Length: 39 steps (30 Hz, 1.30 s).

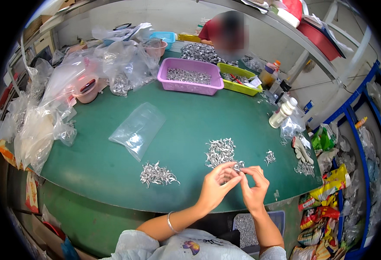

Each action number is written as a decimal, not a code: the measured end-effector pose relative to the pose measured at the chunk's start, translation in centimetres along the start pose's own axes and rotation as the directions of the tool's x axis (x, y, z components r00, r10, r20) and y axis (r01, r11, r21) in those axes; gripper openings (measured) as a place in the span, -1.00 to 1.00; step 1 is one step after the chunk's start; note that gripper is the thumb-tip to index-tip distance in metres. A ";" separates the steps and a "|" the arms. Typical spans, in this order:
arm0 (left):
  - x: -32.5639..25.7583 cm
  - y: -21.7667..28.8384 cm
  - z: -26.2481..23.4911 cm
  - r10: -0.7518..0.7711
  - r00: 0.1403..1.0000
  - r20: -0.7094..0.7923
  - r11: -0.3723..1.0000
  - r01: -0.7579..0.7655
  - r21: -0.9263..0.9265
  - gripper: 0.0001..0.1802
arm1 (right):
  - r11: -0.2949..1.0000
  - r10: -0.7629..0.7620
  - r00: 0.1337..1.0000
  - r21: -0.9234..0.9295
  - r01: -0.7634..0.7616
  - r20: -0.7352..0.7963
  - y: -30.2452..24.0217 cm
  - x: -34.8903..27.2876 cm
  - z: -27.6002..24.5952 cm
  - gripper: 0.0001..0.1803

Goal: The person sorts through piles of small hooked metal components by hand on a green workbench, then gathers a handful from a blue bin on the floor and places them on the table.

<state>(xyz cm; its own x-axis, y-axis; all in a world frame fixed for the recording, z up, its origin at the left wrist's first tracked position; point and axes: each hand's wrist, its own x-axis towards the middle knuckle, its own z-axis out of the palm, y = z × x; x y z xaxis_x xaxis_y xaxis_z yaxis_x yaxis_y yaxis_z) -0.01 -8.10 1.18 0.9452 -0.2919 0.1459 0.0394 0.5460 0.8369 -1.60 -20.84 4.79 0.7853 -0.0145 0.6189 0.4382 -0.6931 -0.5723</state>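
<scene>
My left hand [218, 186] and my right hand [254, 188] meet fingertip to fingertip over the near edge of the green table. Both are closed, pinching small curved silver metal pieces [238, 170]; the fingers partly hide how many. Just behind them lies a large loose pile of similar silver pieces [220, 151]. Another pile [156, 174] is to the left of my left hand, and a small cluster [269, 157] sits off to the right. A flat clear plastic bag [139, 129] rests on the table beyond the left pile.
Farther back stand a purple basin [162, 73] and a lime-green basin [253, 90], both holding metal pieces. Bulging clear bags [47, 125] crowd the left side. A white bottle [282, 113] and a glove [301, 149] lie right. Across the table is another person [205, 32].
</scene>
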 end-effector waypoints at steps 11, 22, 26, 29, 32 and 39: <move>-12.8 1.1 -12.1 0.711 0.486 -0.508 0.568 0.030 0.823 -0.84 | 0.806 0.464 0.885 0.399 -0.437 0.032 17.4 21.7 7.7 -0.84; -10.6 0.8 -11.9 0.684 0.619 -0.385 0.170 0.378 0.910 -0.78 | 0.882 0.452 0.892 0.159 -0.443 -0.021 31.5 33.6 9.8 -0.85; -16.9 -2.6 -15.7 0.540 0.649 -0.536 0.530 0.232 0.815 -0.70 | 0.661 -0.001 0.991 -0.744 0.102 0.135 32.6 37.6 9.5 -0.87; -10.4 0.6 -12.4 0.700 0.654 -0.287 0.041 0.364 0.930 -0.63 | 0.673 0.006 0.975 -0.723 0.159 0.220 34.1 40.1 9.6 -0.86; -10.1 0.9 -12.2 0.694 0.657 -0.295 0.027 0.385 0.923 -0.60 | 0.641 0.167 0.958 -0.764 0.074 0.233 34.2 41.9 9.9 -0.86; -16.1 -1.2 -14.8 0.538 0.642 -0.546 0.449 0.330 0.830 -0.58 | 0.570 0.288 0.893 -0.812 0.129 0.345 34.3 42.8 10.6 -0.80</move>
<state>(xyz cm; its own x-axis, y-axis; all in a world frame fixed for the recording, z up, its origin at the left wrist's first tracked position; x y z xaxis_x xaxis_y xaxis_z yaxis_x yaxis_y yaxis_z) -10.45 7.53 -10.01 0.8050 0.5354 0.2556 0.0609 -0.5032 0.8620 51.69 -37.65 5.93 0.9786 0.0354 0.2025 -0.0039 -0.9817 0.1906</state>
